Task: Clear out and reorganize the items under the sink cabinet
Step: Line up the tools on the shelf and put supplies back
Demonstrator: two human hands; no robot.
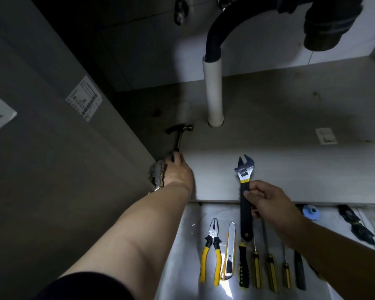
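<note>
A claw hammer (179, 133) lies on the dark cabinet floor (268, 109) near the left wall. My left hand (178, 169) reaches in and grips the end of its handle. My right hand (266, 202) holds an adjustable wrench (245, 191) by its black and yellow handle, jaws up, above the cabinet's front edge. On the lit floor in front lie yellow-handled pliers (211, 247), a utility knife (229, 252) and several screwdrivers (266, 263) in a row.
A white drain pipe (213, 92) with a black hose (217, 33) stands mid-cabinet. The open cabinet door (52, 148) with its metal hinge (157, 176) is on the left. A blue round item (311, 212) and a dark tool (355, 224) lie at right.
</note>
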